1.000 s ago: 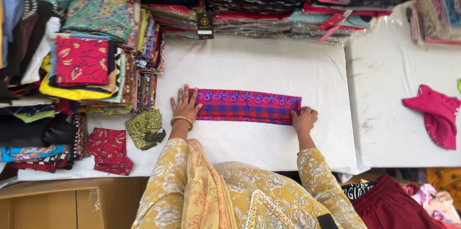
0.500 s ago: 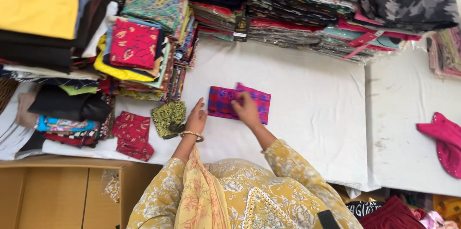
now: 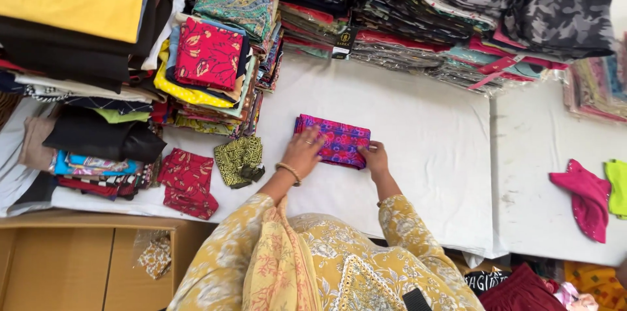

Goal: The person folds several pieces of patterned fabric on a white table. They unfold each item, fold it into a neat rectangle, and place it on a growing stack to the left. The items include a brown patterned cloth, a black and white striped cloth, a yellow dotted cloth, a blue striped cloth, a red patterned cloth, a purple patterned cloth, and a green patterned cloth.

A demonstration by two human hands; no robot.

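White cloth covered the table [image 3: 418, 122], where the left hand [image 3: 302, 152] lay flat and the right hand [image 3: 376, 156] pinched the soft, light folded pink cloth [image 3: 336, 139] near the front edge.

Even, bright, diffuse light; no single source evident. White table cover [image 3: 418, 122] near overexposed, detail washed out. Shadows soft and short beneath the cloth stacks [image 3: 209, 69]. Glare on plastic-wrapped bundles [image 3: 424, 56]. Focus acceptable centrally; slight softness and wide-angle stretching toward frame edges.
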